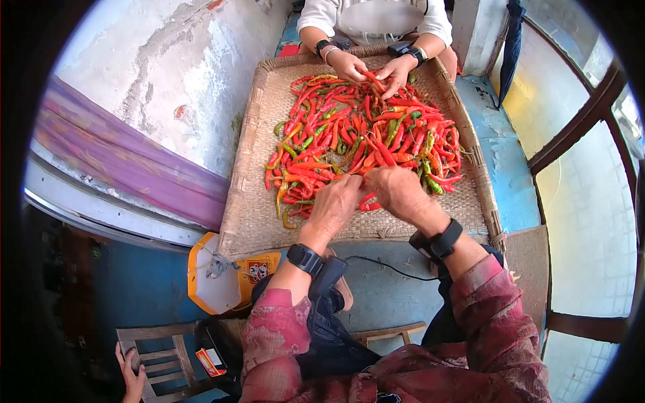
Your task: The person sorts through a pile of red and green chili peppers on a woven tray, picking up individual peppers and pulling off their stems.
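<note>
A wide woven tray (497,201) holds a heap of red chili peppers (312,178), with some green and yellowish ones among them. Over the tray's near side, my left hand (338,200) and my right hand (398,193) meet with fingers pinched together. A red chili pepper appears to be between them, though my knuckles hide most of it. At the far side, another person's two hands (395,72) hold a red chili pepper (373,80) above the heap.
A yellow-and-white container (213,275) stands on the blue floor below the tray's near left corner. A wooden chair (161,363) is at lower left, with a third person's hand (131,373) beside it. Windows line the right, where a dark umbrella (510,54) hangs.
</note>
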Motion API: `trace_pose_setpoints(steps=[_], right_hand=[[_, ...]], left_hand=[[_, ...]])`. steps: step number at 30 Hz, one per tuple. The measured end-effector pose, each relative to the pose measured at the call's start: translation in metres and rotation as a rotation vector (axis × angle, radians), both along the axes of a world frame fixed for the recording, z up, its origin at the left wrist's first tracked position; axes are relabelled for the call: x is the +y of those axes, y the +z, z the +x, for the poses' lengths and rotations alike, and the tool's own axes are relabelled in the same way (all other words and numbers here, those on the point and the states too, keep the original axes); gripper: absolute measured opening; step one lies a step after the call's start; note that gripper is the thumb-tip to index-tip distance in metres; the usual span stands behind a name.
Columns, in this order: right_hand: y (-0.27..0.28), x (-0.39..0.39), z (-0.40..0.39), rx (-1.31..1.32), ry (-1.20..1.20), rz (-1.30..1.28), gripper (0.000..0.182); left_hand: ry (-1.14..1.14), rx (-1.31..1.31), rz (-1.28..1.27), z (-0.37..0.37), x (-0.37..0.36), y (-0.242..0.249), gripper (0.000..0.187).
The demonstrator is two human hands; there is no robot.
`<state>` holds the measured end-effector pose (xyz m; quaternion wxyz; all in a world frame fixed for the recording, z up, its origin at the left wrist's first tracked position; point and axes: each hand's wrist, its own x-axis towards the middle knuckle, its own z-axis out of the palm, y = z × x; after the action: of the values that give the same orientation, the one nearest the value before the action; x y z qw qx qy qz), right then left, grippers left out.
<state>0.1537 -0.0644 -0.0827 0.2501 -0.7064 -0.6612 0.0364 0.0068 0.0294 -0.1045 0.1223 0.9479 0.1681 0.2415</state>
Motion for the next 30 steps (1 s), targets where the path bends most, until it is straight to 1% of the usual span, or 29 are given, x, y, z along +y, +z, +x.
trace_pose_setpoints(steps=[1, 2, 3, 5, 6, 7, 9, 10, 11, 12, 13, 15, 16, 17, 19, 20, 21, 22, 23, 25, 26, 27, 29, 30], right_hand=[[0.004, 0.001, 0.004, -0.028, 0.004, 0.012, 0.01], [0.001, 0.002, 0.013, -0.034, -0.015, 0.079, 0.007], [0.002, 0.004, 0.019, -0.019, -0.066, 0.11, 0.006], [0.004, 0.004, 0.031, -0.029, -0.18, 0.178, 0.007], [0.009, 0.004, 0.036, 0.031, -0.251, 0.06, 0.015], [0.013, 0.006, 0.037, 0.017, -0.246, 0.07, 0.015], [0.019, 0.005, 0.034, -0.236, -0.34, 0.343, 0.024], [0.021, 0.004, 0.031, -0.232, -0.339, 0.317, 0.034], [0.026, 0.004, 0.025, -0.219, -0.323, 0.355, 0.032], [0.026, 0.005, 0.022, -0.178, -0.271, 0.336, 0.029], [0.022, 0.006, 0.02, -0.137, -0.218, 0.313, 0.027], [0.012, 0.007, 0.011, -0.148, -0.119, 0.21, 0.019], [0.008, 0.004, 0.006, -0.146, -0.083, 0.217, 0.012], [0.006, 0.003, 0.004, -0.146, -0.081, 0.22, 0.012], [0.005, 0.002, 0.0, -0.189, -0.041, 0.24, 0.01], [0.007, 0.0, 0.001, -0.168, -0.018, 0.272, 0.009], [0.006, 0.0, 0.002, -0.168, -0.022, 0.276, 0.009], [0.005, 0.0, 0.003, -0.058, -0.042, 0.146, 0.016], [0.004, 0.0, 0.004, 0.052, -0.061, 0.014, 0.023], [0.002, 0.003, 0.005, 0.073, -0.026, 0.033, 0.023], [-0.001, 0.003, 0.004, 0.1, 0.012, 0.045, 0.023], [-0.005, 0.005, 0.003, 0.096, 0.013, 0.044, 0.023], [-0.011, 0.01, 0.003, 0.296, 0.037, 0.138, 0.022], [-0.006, 0.012, 0.003, 0.291, 0.033, 0.147, 0.022]], left_hand=[[0.042, 0.03, -0.062, -0.003, 0.0, 0.005, 0.009], [0.083, 0.058, -0.118, -0.005, 0.004, 0.009, 0.008], [0.083, 0.056, -0.114, -0.009, 0.01, 0.007, 0.008], [0.168, 0.087, -0.051, -0.016, 0.022, -0.006, 0.01], [0.189, 0.189, -0.047, -0.018, 0.023, -0.011, 0.011], [0.194, 0.172, -0.04, -0.015, 0.019, -0.014, 0.011], [0.033, 0.2, -0.105, -0.004, 0.005, -0.019, 0.016], [0.059, 0.221, -0.087, 0.002, -0.003, -0.023, 0.019], [0.088, 0.234, -0.065, 0.009, -0.008, -0.028, 0.021], [0.064, 0.266, -0.091, 0.012, -0.008, -0.038, 0.025], [0.062, 0.254, -0.078, 0.016, -0.008, -0.044, 0.025], [0.048, 0.296, -0.038, 0.02, -0.007, -0.05, 0.027], [0.029, 0.245, -0.016, 0.022, -0.007, -0.052, 0.023], [0.032, 0.244, -0.013, 0.024, -0.008, -0.055, 0.023], [0.106, 0.274, -0.156, 0.028, -0.013, -0.046, 0.017], [0.107, 0.273, -0.152, 0.028, -0.013, -0.04, 0.017], [0.11, 0.272, -0.223, 0.027, -0.015, -0.021, 0.014], [0.11, 0.27, -0.294, 0.027, -0.015, -0.007, 0.012], [0.106, 0.27, -0.292, 0.025, -0.013, 0.001, 0.012], [-0.031, -0.073, -0.556, 0.019, -0.004, 0.013, 0.014], [-0.042, -0.055, -0.616, 0.016, 0.005, 0.006, 0.021], [-0.042, -0.059, -0.618, 0.013, 0.008, 0.007, 0.021], [0.017, -0.158, -0.877, 0.01, 0.012, 0.012, 0.018], [0.063, -0.188, -1.019, 0.009, 0.01, 0.02, 0.015]])
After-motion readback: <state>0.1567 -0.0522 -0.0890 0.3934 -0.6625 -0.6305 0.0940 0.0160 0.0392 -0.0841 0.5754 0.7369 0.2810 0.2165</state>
